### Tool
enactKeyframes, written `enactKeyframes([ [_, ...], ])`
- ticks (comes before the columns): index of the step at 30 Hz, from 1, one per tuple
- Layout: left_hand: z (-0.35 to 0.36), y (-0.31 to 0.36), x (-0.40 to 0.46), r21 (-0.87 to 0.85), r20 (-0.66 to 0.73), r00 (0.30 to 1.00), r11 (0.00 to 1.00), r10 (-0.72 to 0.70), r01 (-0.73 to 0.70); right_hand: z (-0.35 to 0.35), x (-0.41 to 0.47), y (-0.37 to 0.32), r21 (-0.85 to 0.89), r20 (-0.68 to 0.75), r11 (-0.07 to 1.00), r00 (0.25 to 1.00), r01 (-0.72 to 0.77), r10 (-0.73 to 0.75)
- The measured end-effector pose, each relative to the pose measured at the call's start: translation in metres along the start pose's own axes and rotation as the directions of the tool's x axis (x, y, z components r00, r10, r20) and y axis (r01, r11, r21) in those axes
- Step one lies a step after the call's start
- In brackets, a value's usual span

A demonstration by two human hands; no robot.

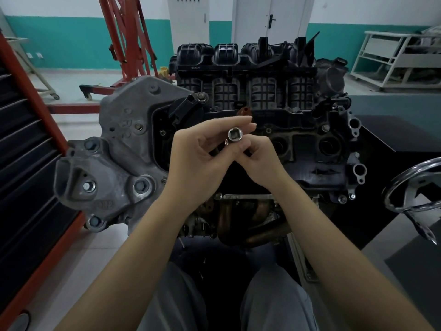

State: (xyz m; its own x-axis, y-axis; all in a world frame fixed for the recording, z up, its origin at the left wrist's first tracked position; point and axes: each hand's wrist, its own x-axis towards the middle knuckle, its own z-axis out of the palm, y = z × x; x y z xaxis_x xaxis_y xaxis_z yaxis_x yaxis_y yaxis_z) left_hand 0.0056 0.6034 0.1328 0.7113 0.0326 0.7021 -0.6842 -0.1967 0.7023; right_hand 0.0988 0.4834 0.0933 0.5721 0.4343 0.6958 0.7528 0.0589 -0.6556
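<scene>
Both hands meet at frame centre, raised above the engine (310, 144). Left hand (202, 156) comes in from 7 o'clock, its fingers curving round the far side of a chrome socket (235, 134). Right hand (261, 161) comes in from 5 o'clock with fingers curled, its thumb tip pressed against the socket's near lower edge; the socket is pinched between the two hands. The socket's square drive hole faces the camera. A small metal piece shows just below the socket at its 7 o'clock; what it is cannot be told. Black ribbed intake manifold (245, 68) lies at 12 o'clock from the socket, with the throttle body (331, 76) at 2 o'clock. Grey cast timing cover (114, 151) sits at 9 o'clock, bolt heads visible on it. Rust-coloured exhaust manifold (238, 218) is at 6 o'clock, under the wrists. Red engine hoist (126, 44) stands at 11 o'clock, a drawer cabinet (23, 151) fills the 9 o'clock edge, and a chrome handwheel (415, 187) lies at 3 o'clock.
</scene>
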Motion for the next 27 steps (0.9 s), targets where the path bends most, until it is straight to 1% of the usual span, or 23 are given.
enactKeyframes([
  [2,-0.001,-0.001,0.000,-0.034,0.039,0.999,0.999,-0.003,0.004,0.000,0.000,0.004,-0.018,0.011,1.000,1.000,-0.007,0.007],
  [4,-0.001,-0.001,0.000,-0.035,0.053,0.999,0.999,-0.007,0.009,0.000,0.001,0.008,0.005,-0.035,0.999,0.999,-0.040,0.040],
  [7,0.001,-0.001,0.002,0.047,-0.030,1.000,0.999,-0.001,0.002,0.000,0.000,0.011,0.055,-0.081,0.994,0.992,-0.089,0.093],
  [9,0.002,0.000,0.002,0.059,-0.076,0.997,0.998,0.000,0.005,0.001,0.000,0.011,0.017,-0.094,0.997,0.993,-0.073,0.075],
  [11,0.002,0.000,0.002,0.026,-0.076,0.997,1.000,-0.002,0.004,0.000,0.000,0.007,0.020,-0.072,1.000,0.997,-0.022,0.023],
  [14,0.000,0.000,0.000,-0.063,-0.003,1.000,0.998,-0.014,0.014,-0.002,0.001,-0.003,0.028,0.037,0.999,0.999,-0.036,0.035],
  [17,-0.002,0.001,0.001,-0.087,0.084,0.996,0.995,-0.031,0.038,-0.003,0.001,0.003,0.032,0.015,0.997,0.997,-0.074,0.074],
  [18,-0.002,0.001,0.002,-0.078,0.087,0.996,0.996,-0.035,0.042,-0.002,0.001,0.005,0.036,-0.013,0.996,0.996,-0.086,0.087],
  [20,0.000,0.002,0.003,-0.032,0.030,0.999,0.999,-0.037,0.038,0.000,0.001,0.005,0.047,-0.067,0.994,0.993,-0.097,0.100],
  [22,0.001,0.002,0.003,0.007,-0.046,0.999,1.000,-0.026,0.026,0.003,0.001,0.001,0.063,-0.074,0.995,0.993,-0.083,0.087],
  [23,0.001,0.002,0.003,0.009,-0.058,0.998,1.000,-0.020,0.021,0.002,0.001,-0.002,0.067,-0.075,0.995,0.995,-0.068,0.073],
  [25,0.001,0.001,0.002,-0.006,-0.034,0.999,1.000,-0.008,0.008,0.000,0.001,-0.006,0.065,-0.039,0.996,0.998,-0.053,0.056],
  [27,0.000,0.000,0.000,-0.043,0.026,1.000,0.999,-0.014,0.015,-0.002,0.000,-0.004,0.059,0.004,0.996,0.997,-0.072,0.072],
])
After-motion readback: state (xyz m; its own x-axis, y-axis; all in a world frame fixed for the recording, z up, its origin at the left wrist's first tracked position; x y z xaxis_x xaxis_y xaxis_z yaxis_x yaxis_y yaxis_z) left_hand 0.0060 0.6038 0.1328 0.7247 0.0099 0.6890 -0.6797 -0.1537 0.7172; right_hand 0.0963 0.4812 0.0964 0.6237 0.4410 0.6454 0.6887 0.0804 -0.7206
